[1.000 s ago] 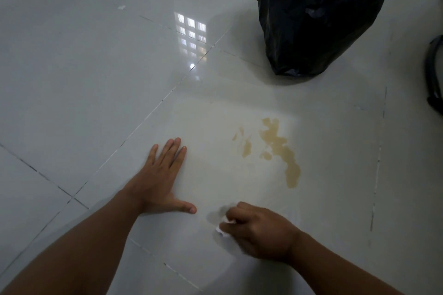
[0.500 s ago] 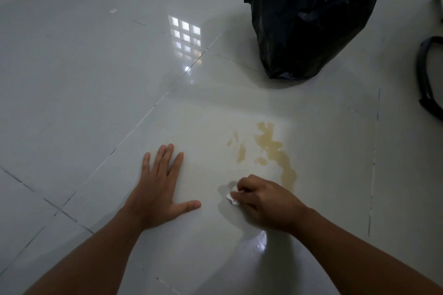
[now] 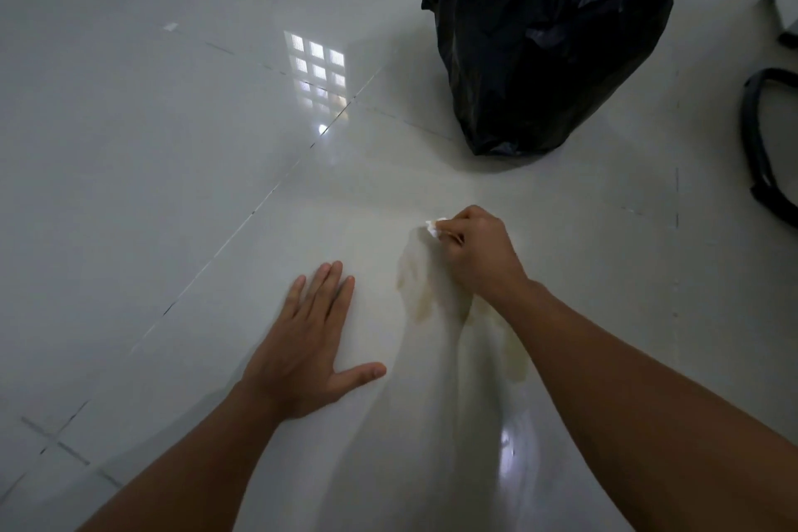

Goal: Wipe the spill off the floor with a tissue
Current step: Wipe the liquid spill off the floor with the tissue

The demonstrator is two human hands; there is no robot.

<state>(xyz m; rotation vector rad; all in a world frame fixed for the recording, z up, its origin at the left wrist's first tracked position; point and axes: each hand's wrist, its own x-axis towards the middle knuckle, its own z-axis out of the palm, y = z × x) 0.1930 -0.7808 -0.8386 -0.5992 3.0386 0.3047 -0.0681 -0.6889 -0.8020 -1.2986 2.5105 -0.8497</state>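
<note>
Head view: my right hand (image 3: 475,248) at 1 o'clock, fingers squeezed tight on small white tissue (image 3: 433,226), pressed on floor (image 3: 151,143). Left hand (image 3: 308,341) at 7 o'clock, flat, fingers spread, holding nothing. Spill (image 3: 416,287) now pale smear beside right wrist. Risk: tiny wet tissue only spreads mess, maybe tears.

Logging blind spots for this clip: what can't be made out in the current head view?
- tissue: only a white corner shows; the right hand covers the rest.
- spill: faint smear, partly under the right hand and forearm, so its extent is unclear.
- bin bag: top cut by the frame edge; dark interior, contents unseen.
- black curved object: cut by the right edge, unidentifiable.
</note>
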